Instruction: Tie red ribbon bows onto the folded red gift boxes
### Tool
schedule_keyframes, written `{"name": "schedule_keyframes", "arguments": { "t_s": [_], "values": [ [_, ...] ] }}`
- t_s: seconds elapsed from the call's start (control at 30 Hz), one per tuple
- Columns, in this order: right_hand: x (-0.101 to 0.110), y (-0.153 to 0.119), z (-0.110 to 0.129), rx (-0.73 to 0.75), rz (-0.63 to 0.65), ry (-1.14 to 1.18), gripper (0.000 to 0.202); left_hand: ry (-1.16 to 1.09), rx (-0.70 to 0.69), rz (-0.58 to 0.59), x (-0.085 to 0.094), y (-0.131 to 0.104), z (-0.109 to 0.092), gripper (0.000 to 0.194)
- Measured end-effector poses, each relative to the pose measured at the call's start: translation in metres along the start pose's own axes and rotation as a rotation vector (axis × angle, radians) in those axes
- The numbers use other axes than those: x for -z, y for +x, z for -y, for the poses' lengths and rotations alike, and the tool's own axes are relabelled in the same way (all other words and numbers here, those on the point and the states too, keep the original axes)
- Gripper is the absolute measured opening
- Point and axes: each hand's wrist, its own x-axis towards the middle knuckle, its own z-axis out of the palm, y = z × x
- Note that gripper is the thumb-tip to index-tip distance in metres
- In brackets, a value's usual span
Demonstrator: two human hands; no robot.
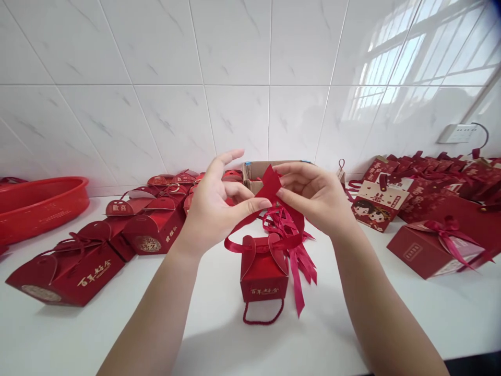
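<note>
A wide red ribbon is stretched between my hands above the table, its crossing part upright at the middle. My left hand pinches it between thumb and curled fingers, the index finger raised. On the other side, my right hand grips the ribbon between thumb and fingers. The ribbon's lower loop hangs at the top of a small red gift box with gold lettering. A dark red cord handle lies at the box's near side. Behind it rests a pile of loose crimson ribbons, partly hidden by my hands.
Several red gift boxes stand at the left, beside a red plastic basin. An open cardboard box is at the back. Rows of decorated red bags and a bow-tied box are at the right.
</note>
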Motion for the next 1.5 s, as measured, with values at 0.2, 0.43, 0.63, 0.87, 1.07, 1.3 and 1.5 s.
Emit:
{"name": "schedule_keyframes", "arguments": {
  "t_s": [0.2,0.43,0.63,0.87,1.07,1.3,1.5],
  "values": [
    [-0.002,-0.003,0.000,0.003,0.201,0.048,0.017,0.069,0.046,0.077,-0.001,0.002,0.005,0.059],
    [0.000,-0.001,0.001,-0.111,0.288,0.118,0.017,0.102,0.016,0.083,-0.001,0.006,0.011,0.037],
    [-0.002,0.002,-0.005,-0.141,0.293,0.242,0.015,0.089,0.009,0.132,0.000,0.005,0.010,0.041],
    [0.003,0.004,-0.006,-0.008,0.303,0.040,0.013,-0.113,0.256,0.359,0.010,0.009,0.008,0.039],
    [0.005,0.001,-0.004,0.274,0.291,-0.381,0.017,-0.254,0.414,0.314,0.013,0.015,0.010,0.037],
    [0.003,0.000,-0.010,0.361,0.267,-0.547,0.022,-0.418,0.440,0.262,0.016,0.018,0.015,0.033],
    [0.002,0.002,-0.015,0.358,0.233,-0.534,0.022,-0.384,0.358,0.249,0.016,0.016,0.013,0.037]
  ]
}}
